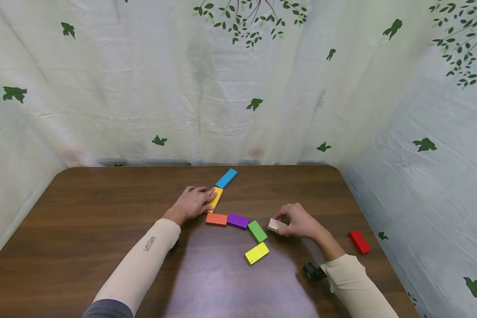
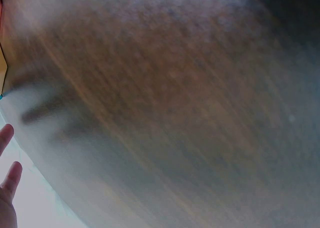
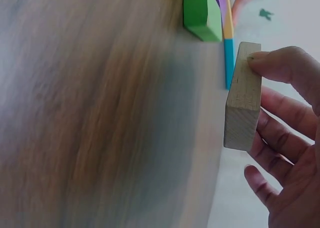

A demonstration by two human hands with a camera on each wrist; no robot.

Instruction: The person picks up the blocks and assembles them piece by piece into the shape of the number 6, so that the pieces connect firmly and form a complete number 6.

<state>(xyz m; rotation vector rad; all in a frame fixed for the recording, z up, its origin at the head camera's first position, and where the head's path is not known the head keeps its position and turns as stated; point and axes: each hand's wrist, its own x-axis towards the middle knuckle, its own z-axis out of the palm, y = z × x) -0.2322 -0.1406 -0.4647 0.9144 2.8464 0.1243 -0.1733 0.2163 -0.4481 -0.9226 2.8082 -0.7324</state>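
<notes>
My left hand (image 1: 191,204) lies over the left side of an orange-yellow block (image 1: 216,198), its fingers touching the block. In the left wrist view two of its fingers (image 2: 12,178) stretch out, with only a sliver of a block at the left edge. Between thumb and fingers, my right hand (image 1: 300,222) pinches a plain wooden block (image 3: 243,95), right of the green block (image 1: 257,231). A blue block (image 1: 226,178) meets the orange-yellow one's far end. Near its other end lie an orange block (image 1: 216,219) and a purple block (image 1: 237,221), followed by the green one and a yellow block (image 1: 257,253).
A red block (image 1: 359,242) lies apart near the right edge of the brown wooden table (image 1: 103,212). White cloth (image 1: 143,88) with green leaf and bird prints hangs behind the table and at its sides.
</notes>
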